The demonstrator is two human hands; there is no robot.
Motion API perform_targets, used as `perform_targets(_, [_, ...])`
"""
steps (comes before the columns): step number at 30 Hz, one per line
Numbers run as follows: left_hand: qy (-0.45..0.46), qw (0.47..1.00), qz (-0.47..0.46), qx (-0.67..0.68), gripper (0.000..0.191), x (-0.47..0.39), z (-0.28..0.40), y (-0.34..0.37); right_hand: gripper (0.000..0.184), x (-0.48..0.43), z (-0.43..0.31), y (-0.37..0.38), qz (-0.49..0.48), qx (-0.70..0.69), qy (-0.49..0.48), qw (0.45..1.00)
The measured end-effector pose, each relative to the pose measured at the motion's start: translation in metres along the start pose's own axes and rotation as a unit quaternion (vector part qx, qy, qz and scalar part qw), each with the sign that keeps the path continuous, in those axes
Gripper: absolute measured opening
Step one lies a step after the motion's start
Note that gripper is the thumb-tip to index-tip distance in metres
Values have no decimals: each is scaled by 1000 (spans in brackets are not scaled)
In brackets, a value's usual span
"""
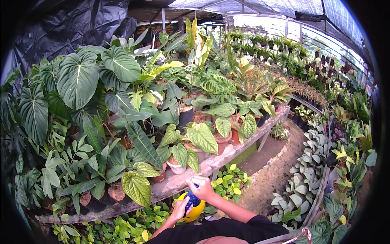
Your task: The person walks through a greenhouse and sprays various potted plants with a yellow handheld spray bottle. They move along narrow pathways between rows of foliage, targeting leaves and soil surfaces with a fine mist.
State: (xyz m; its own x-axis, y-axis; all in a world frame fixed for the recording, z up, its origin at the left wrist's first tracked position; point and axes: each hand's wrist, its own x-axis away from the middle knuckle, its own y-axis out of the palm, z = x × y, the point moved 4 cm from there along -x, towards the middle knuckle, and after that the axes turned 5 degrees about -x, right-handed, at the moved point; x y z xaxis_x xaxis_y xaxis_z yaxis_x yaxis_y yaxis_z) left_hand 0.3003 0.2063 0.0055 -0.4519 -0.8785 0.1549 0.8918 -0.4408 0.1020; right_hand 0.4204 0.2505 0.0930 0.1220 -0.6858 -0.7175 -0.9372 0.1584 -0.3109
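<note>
Close in front of my body is a pressure sprayer with a yellow tank [196, 212] and a blue pump head [191, 199]. My left hand [180, 209] grips the blue part low on its left side. Above it, my right hand [201, 188] is closed around the top of the blue head, probably the pump handle, which the fingers mostly hide. Just beyond my hands runs the front edge of a weathered bench [213, 161]. A white pot [176, 166] with broad, veined leaves [180, 155] stands at that edge, apart from my hands.
Large dark-green leaves [77, 80] crowd the bench's left side. Terracotta pots [223, 141] line its front. Low yellow-green plants [231, 178] grow beneath. A dirt path [262, 186] curves along the right, bordered by silvery-leaved plants [300, 190]. Black plastic sheeting [76, 27] hangs behind.
</note>
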Motion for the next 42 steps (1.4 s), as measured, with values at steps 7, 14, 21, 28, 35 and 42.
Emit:
perform_targets(7, [-60,994,96,2,43,-35,-15,29,22,27,69,-10,-169,-46,70,982])
perform_targets(14, [-59,953,266,131,48,-32,-38,43,22,15,110,-33,-117,-226,191,948])
perform_targets(21, [49,831,437,341,41,-4,-3,31,93,89,109,5,-370,-153,150,904])
perform_targets(28, [131,772,530,327,34,54,20,20,113,97,41,78,-354,-262,133,888])
perform_targets(35, [127,706,653,243,33,107,19,36,98,115,-2,112,-392,-348,92,847])
perform_targets(42, [131,648,702,264,32,128,-8,42,107,139,-11,116,-480,-340,97,803])
